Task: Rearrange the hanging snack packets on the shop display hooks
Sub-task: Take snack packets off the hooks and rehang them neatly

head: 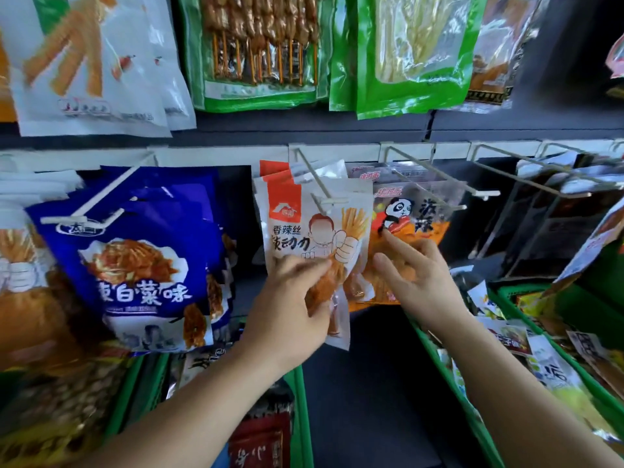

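A white and orange snack packet [304,224] with a cartoon figure hangs at the front of a white wire hook [314,177] in the middle of the display. My left hand [297,298] grips its lower part, thumb on the front. Just to the right hangs a clear orange packet with a panda [415,214] on its own hook [425,179]. My right hand [415,278] lies against that packet's lower front with fingers spread, index fingertip by the panda.
Blue packets [135,265] hang on the left hook. Dark packets [557,224] hang at the right. Green and white packets [256,49] fill the row above. Green bins [439,352] with loose packets stand below.
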{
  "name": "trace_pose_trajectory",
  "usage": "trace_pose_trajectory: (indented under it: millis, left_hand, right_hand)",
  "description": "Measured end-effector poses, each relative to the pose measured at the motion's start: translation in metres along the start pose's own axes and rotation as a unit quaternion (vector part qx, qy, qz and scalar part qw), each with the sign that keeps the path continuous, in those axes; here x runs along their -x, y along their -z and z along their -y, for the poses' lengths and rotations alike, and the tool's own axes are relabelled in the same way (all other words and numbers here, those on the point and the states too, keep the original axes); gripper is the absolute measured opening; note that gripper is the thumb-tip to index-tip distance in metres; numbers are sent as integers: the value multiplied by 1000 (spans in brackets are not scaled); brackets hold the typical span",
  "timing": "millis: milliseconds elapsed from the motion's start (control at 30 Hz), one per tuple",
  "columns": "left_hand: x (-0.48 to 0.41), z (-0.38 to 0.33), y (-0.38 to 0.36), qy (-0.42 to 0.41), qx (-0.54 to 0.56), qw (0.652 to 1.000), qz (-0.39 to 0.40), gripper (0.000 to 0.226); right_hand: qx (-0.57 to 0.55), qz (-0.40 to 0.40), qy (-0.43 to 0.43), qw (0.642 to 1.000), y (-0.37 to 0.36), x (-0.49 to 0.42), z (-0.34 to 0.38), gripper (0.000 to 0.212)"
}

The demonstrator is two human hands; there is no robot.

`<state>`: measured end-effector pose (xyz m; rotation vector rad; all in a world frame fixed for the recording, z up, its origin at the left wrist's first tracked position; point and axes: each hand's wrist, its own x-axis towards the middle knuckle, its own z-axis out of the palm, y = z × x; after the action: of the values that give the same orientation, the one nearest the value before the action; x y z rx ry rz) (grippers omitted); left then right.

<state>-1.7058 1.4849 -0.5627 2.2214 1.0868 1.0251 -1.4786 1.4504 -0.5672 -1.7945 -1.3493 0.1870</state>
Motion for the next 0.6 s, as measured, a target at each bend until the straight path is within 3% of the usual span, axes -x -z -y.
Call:
trace_pose_trajectory:
  millis: [100, 300, 467, 533, 600]
  left_hand:
    - [5, 0, 3, 7, 60, 998, 25, 60]
    - [16, 8, 19, 26, 19, 998, -48, 42]
    - [25, 14, 33, 20, 10, 1000, 20, 50]
    - [31, 17, 41, 25, 28, 997, 62, 50]
    - [38, 20, 54, 49, 49, 995, 68, 47]
  right_hand:
    - [-17, -17, 30, 999, -3, 6, 8, 51]
    - [-76, -12, 27, 997, -10, 24, 30, 36]
    - [-107, 144, -11, 984, -12, 35, 55, 36]
    - [4, 97, -16, 995, -14, 36, 65, 43]
    - [175, -32, -6, 984, -12, 41, 81, 46]
